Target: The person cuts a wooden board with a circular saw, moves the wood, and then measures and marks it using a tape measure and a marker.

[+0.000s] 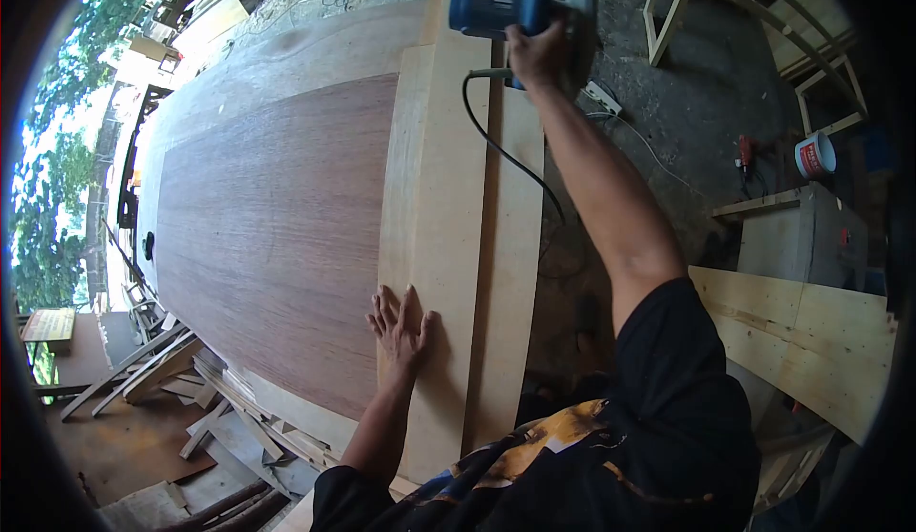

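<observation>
My right hand [537,55] is wrapped round the handle of a blue circular saw [487,12] at the far end of the boards. A black cord hangs from the saw across the pale boards. My left hand [401,334] lies with its fingers spread on a long pale plywood strip [448,179], near my body. A second pale board [510,246] runs alongside it on the right, with a dark line between the two. Left of the strip lies a large reddish-brown wood panel [277,227]. The saw's blade is hidden.
Wood scraps [239,437] are piled at the lower left. On the floor at the right are a power strip [602,99], a red drill [745,153], a white bucket [815,156] and wooden frames [668,17]. Plywood [792,332] lies at the lower right.
</observation>
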{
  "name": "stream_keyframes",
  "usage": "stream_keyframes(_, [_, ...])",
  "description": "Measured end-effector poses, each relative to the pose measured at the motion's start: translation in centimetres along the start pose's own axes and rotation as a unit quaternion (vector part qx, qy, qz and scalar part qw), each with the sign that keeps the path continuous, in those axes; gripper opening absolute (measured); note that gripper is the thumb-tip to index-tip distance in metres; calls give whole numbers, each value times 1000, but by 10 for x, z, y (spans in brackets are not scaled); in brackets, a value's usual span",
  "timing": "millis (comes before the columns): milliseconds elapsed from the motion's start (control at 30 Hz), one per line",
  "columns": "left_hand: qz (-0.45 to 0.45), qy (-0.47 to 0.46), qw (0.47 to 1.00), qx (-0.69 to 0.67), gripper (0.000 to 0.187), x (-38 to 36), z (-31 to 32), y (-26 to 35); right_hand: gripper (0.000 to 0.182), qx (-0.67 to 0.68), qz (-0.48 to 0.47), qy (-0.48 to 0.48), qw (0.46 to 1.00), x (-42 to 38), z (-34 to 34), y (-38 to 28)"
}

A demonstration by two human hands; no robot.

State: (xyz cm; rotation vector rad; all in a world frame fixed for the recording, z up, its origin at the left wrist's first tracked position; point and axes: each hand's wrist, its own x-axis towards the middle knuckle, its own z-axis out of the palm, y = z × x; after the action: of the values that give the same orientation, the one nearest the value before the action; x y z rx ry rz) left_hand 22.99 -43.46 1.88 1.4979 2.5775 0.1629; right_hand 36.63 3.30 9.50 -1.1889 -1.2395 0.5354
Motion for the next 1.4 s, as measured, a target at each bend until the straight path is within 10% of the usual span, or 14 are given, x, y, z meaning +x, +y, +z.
stream_keyframes(200, [-5,-7,1000,9,66,-4,-6,2,41,101,60,-137,984,3,-168,3])
stream_keyframes(333, [-4,0,1000,-4,66,0,-7,4,39,-64,68,-147,985,-24,-283,16])
stream_keyframes(633, [-10,3,1000,6,69,-3,-6,6,37,-107,352,-100,924,-124,-478,129])
stream_keyframes(967, [4,28,996,90,50,-7,-12,30,47,-180,475,-65,859,-218,-596,182])
stream_keyframes(1400, [145,67,975,-155,44,147,-5,239,33,-143,479,-94,861,-178,-615,154])
